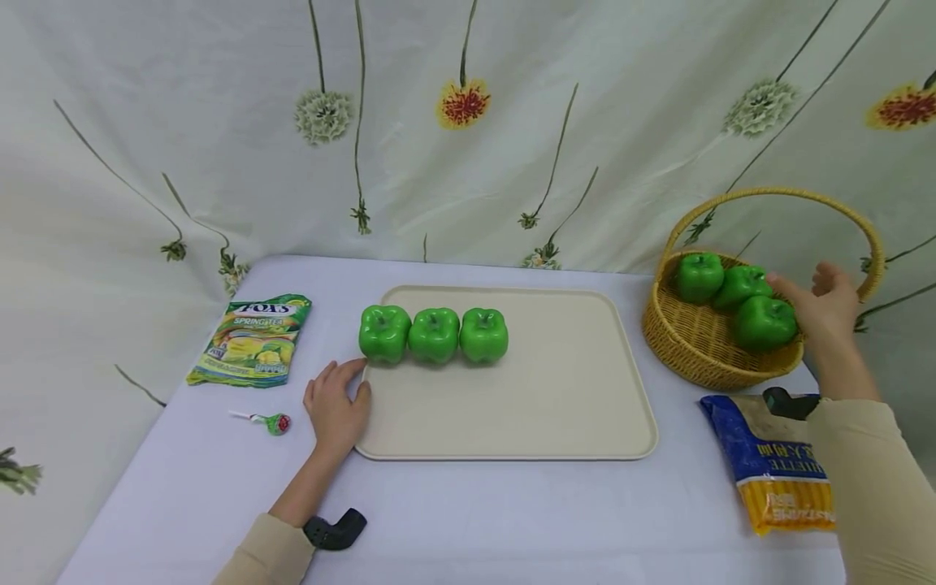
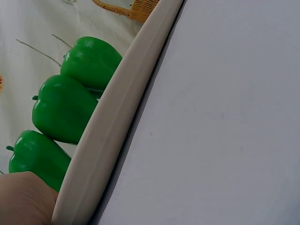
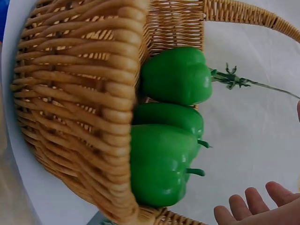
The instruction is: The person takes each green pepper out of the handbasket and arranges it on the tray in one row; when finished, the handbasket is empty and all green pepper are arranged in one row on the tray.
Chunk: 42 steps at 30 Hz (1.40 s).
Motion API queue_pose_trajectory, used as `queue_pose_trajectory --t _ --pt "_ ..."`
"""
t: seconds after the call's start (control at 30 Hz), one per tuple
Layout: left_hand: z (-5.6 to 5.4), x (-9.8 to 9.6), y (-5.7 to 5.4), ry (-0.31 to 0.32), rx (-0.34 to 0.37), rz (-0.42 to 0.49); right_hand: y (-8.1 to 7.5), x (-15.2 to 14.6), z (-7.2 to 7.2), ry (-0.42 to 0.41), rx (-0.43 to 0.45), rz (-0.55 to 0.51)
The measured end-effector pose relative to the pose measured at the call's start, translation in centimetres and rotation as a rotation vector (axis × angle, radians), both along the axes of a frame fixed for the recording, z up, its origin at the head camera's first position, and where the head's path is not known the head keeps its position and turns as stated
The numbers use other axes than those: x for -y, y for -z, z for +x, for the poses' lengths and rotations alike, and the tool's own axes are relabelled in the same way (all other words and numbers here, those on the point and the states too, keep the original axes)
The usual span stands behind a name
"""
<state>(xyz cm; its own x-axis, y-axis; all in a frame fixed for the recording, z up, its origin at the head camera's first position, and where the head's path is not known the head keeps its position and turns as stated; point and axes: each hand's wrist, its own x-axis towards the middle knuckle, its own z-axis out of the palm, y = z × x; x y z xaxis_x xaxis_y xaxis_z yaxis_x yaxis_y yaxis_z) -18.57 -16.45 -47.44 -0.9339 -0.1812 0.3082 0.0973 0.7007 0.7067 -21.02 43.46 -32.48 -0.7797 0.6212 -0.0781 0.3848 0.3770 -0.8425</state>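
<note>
My left hand point(image 1: 340, 409) rests on the left edge of a cream tray point(image 1: 563, 382), its fingertips close to the leftmost of three green bell peppers point(image 1: 435, 335). Those peppers stand in a row along the tray's upper left. In the left wrist view only part of the left hand point(image 2: 27, 197) shows, beside the nearest pepper. Over the right side of a wicker basket point(image 1: 687, 357) is my right hand point(image 1: 829, 313), holding nothing. Three more green bell peppers point(image 3: 164, 164) sit in the basket. The right wrist view shows the fingers point(image 3: 255, 201) loosely spread, apart from the peppers.
A tall handle point(image 1: 782, 192) arches over the basket. A blue and orange pasta packet point(image 1: 775, 467) lies under the right forearm. On the left are a green candy bag point(image 1: 256, 341) and a lollipop point(image 1: 278, 423). A flower-patterned cloth point(image 1: 409, 162) hangs behind the table.
</note>
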Motion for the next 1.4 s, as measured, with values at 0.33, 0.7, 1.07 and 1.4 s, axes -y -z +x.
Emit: queue_pose_trajectory --t 0.33,0.7,1.07,1.4 --pt "0.1 -0.1 -0.1 0.002 0.005 -0.002 1.9 -0.4 -0.4 -0.024 0.037 0.031" --pt "0.1 -0.1 -0.1 0.000 0.019 -0.005 3.7 -0.7 -0.6 -0.079 0.102 0.106" --pt "0.2 -0.1 -0.1 -0.001 0.020 0.009 4.5 -0.4 -1.1 -0.114 0.219 0.271" --pt "0.1 0.0 -0.3 0.007 0.017 0.007 4.7 0.2 -0.9 -0.125 0.238 0.316"
